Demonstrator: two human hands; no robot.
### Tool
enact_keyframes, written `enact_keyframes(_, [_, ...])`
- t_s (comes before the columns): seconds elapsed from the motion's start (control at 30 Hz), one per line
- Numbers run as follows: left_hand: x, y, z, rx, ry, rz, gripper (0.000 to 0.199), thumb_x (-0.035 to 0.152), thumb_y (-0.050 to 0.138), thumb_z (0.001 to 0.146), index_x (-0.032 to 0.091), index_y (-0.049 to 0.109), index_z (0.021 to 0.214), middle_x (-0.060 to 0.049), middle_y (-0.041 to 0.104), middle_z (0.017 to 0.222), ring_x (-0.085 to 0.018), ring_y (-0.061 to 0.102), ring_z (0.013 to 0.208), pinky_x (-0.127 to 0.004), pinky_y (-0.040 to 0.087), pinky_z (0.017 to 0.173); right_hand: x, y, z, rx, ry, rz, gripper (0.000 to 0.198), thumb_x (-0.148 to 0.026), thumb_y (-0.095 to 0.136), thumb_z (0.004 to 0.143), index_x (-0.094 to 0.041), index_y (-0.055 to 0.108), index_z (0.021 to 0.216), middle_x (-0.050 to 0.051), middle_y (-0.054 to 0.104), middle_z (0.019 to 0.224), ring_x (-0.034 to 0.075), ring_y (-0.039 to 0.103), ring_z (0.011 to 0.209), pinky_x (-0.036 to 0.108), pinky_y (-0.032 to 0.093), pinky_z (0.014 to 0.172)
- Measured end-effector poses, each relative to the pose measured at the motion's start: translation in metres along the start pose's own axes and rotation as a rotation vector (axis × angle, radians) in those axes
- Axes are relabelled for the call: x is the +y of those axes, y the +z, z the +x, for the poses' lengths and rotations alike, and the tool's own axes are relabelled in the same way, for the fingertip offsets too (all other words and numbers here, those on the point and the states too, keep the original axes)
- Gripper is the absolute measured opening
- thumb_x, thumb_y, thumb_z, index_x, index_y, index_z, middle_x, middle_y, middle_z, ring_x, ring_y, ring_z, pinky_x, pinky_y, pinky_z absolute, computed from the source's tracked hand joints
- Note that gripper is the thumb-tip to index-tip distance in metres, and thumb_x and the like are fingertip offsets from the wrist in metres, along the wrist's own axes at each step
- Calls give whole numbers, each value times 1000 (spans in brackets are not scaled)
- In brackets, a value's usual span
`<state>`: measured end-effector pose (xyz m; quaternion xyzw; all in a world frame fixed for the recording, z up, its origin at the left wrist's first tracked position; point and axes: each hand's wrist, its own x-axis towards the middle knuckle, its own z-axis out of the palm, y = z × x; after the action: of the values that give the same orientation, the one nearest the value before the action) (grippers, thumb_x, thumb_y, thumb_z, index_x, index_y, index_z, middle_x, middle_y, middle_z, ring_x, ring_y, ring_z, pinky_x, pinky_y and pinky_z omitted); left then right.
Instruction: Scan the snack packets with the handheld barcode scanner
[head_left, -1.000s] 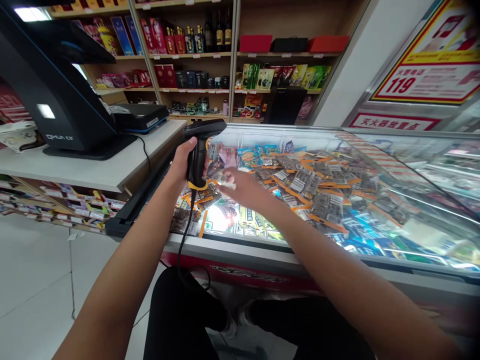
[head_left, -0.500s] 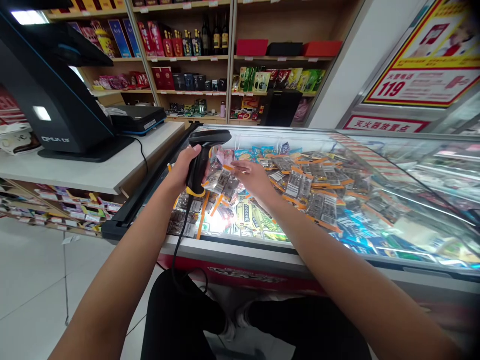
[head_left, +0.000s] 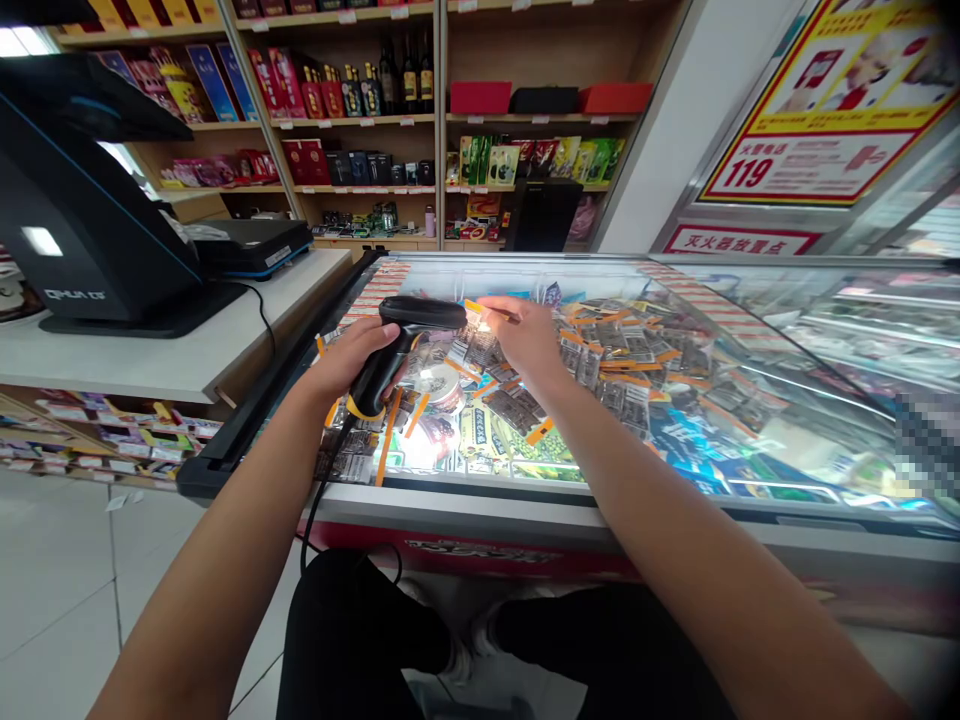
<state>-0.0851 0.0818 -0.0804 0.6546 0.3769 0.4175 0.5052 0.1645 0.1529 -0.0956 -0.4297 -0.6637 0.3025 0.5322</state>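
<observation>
My left hand (head_left: 346,358) is wrapped round the handle of a black and yellow barcode scanner (head_left: 386,368), whose head points right and whose cord hangs down over the freezer's front edge. Just right of the scanner head, my right hand (head_left: 531,345) pinches the orange top edge of a small clear packet (head_left: 477,348) with a printed label. Beneath my right wrist lies another orange-edged packet (head_left: 516,408) on the glass lid. More such packets (head_left: 626,345) are spread to the right, and a few lie under the scanner.
Under me stands a chest freezer (head_left: 480,500) with a glass top; green and blue bags show through it. To the left, a counter (head_left: 161,355) carries a black checkout terminal (head_left: 112,220) and a scale (head_left: 251,245). Goods shelves (head_left: 360,120) stand behind.
The scanner has dropped slightly, its head nearly level. My right hand has shifted upward beside the scanner head, holding a packet by its orange edge. A packet now lies over the green bags.
</observation>
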Motion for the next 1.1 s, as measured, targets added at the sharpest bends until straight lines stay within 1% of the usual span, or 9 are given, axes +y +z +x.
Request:
enact_keyframes(0.27, [1,1,0,29,12,-16,44,62,60,84,19,58,80,-4,64,55,-16,55,37,-25,40,36,-9,-6,-1,-59,13,-112,30,-33,58,93,-17,79,107,3,67,72,16,56,62,28,43,60])
enact_keyframes(0.33, [4,2,1,89,13,-42,46,65,61,81,19,57,81,-3,63,54,-15,54,36,-25,40,36,-13,-13,-1,-146,-1,-253,28,-29,56,94,-17,80,103,3,66,68,17,56,61,29,43,60])
enact_keyframes(0.47, [8,2,3,197,20,-96,49,67,61,78,19,58,84,-1,61,53,-13,51,35,-26,39,35,-12,-23,-1,-380,-132,-692,20,-20,59,89,-19,79,86,7,71,78,23,63,73,32,45,67])
enact_keyframes(0.53, [9,2,4,224,24,-112,47,66,59,80,19,59,83,-2,61,53,-14,52,36,-26,39,36,-10,-23,-2,-423,-202,-896,19,-18,59,89,-19,78,83,10,74,84,28,66,83,36,47,74])
enact_keyframes(0.6, [9,2,5,249,12,-119,46,64,58,83,18,59,82,-2,61,53,-14,53,37,-26,39,37,-11,-16,-6,-408,-273,-984,19,-20,60,90,-17,78,88,13,75,94,34,65,96,42,48,82])
enact_keyframes(0.7, [10,3,5,263,-19,-118,44,62,55,86,18,60,80,-2,60,52,-14,52,36,-27,37,37,-16,5,-20,-477,-331,-787,27,-31,58,97,-16,77,108,15,75,108,33,66,105,44,51,88])
enact_keyframes(0.8, [12,4,5,263,-25,-108,44,61,54,86,18,59,78,-3,60,52,-14,52,36,-27,38,37,-21,32,-40,-670,-332,-509,43,-43,63,96,-17,68,130,15,72,123,30,66,112,42,52,94])
enact_keyframes(0.93, [14,5,3,272,-42,-121,42,60,57,86,19,59,77,-3,61,52,-13,54,37,-25,40,38,-25,55,-59,-858,-321,-386,57,-32,76,88,-20,59,140,14,66,136,32,61,125,44,47,103])
enact_keyframes(1.1, [13,6,3,266,-49,-111,43,59,55,87,19,57,72,-3,60,51,-13,52,35,-26,39,37,-27,49,-53,-797,-121,-388,40,-30,66,95,-17,62,133,16,65,137,32,63,122,43,50,100])
